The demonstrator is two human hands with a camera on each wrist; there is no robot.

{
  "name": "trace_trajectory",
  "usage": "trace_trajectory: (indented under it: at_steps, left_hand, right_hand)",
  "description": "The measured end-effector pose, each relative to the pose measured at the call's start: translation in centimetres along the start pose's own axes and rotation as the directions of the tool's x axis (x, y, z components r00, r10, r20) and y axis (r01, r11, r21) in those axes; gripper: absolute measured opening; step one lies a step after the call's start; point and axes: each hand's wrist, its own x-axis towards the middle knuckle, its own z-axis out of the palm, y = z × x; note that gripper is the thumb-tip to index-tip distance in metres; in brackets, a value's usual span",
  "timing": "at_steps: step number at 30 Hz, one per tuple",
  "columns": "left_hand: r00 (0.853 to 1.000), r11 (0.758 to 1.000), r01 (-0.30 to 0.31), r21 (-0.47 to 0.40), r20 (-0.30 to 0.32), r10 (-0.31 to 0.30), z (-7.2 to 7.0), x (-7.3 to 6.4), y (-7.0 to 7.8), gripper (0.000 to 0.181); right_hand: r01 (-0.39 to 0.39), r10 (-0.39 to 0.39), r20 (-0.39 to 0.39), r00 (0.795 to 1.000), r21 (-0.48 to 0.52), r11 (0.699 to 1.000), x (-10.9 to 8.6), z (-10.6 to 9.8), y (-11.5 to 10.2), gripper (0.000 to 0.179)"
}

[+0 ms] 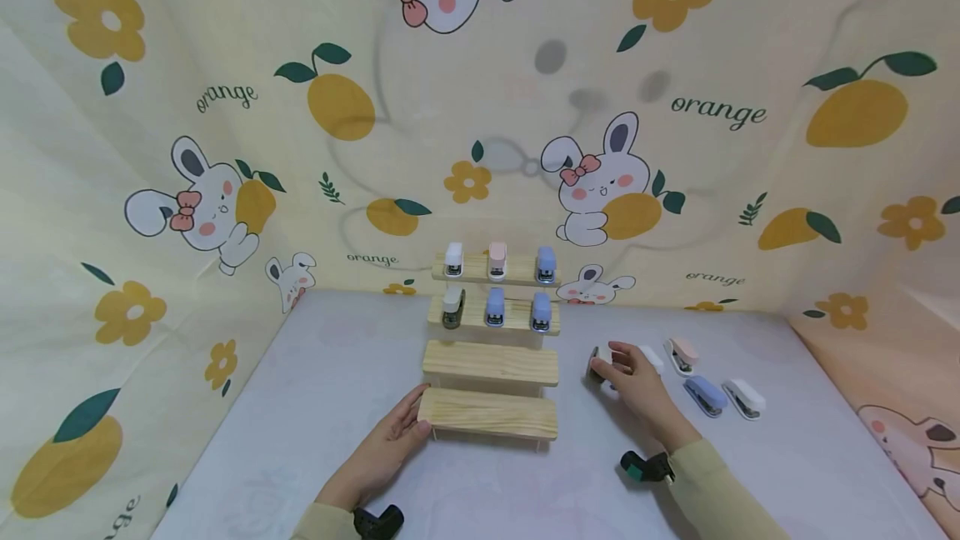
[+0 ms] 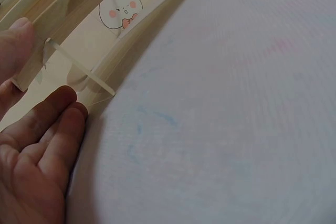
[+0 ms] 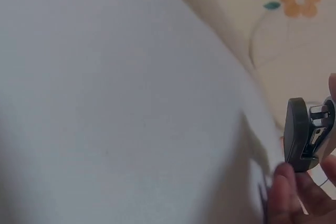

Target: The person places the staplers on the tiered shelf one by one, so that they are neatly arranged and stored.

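My left hand (image 1: 395,432) holds the left end of the lowest board of a stepped wooden rack (image 1: 487,413), thumb at its front corner. The thumb (image 2: 21,45) touches the board's end in the left wrist view, while other fingers extend below it. To the right of the rack, my right hand (image 1: 637,382) grips a small stapler (image 3: 299,135) with a dark grey base and a pale top. Mini staplers stand on the two upper boards: white (image 1: 453,259), pink (image 1: 497,261) and blue (image 1: 546,264) above; white-and-grey (image 1: 453,307), blue (image 1: 495,307) and blue (image 1: 541,312) below.
Right of my right hand lie a pink stapler (image 1: 682,355), a blue stapler (image 1: 705,395) and a white stapler (image 1: 744,398). Another white stapler (image 1: 651,358) is partly hidden behind that hand. A printed cloth (image 1: 450,90) encloses the white table (image 1: 315,357) at back and sides.
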Motion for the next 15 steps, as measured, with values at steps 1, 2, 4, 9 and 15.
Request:
trace_trajectory:
  at_steps: [1, 2, 4, 9, 15]
  left_hand:
    - [1.0, 1.0, 0.001, -0.002, 0.0, -0.001, 0.0, 0.0, 0.0, 0.066]
    - [1.0, 1.0, 0.001, 0.0, -0.002, -0.001, 0.0, 0.0, 0.0, 0.066]
    - [1.0, 1.0, 0.001, 0.002, -0.004, -0.001, 0.1, 0.0, -0.1, 0.066]
    - [1.0, 1.0, -0.001, 0.002, -0.002, 0.001, 0.1, 0.0, 0.0, 0.066]
    - [1.0, 1.0, -0.01, -0.009, 0.004, 0.01, 0.2, 0.0, 0.2, 0.066]
  right_hand:
    - [0.007, -0.007, 0.001, 1.0, 0.0, 1.0, -0.3, 0.0, -0.2, 0.082]
    - [0.017, -0.017, 0.003, 1.0, -0.001, 1.0, -0.6, 0.0, -0.4, 0.083]
    - [0.047, -0.047, 0.001, 0.999, -0.01, 0.999, -1.3, 0.1, -0.7, 0.084]
    - [0.16, -0.165, -0.045, 0.985, -0.101, 0.982, -2.8, 0.6, -1.5, 0.084]
    - [0.312, -0.323, -0.08, 0.943, -0.122, 0.942, -4.3, 1.4, -2.4, 0.073]
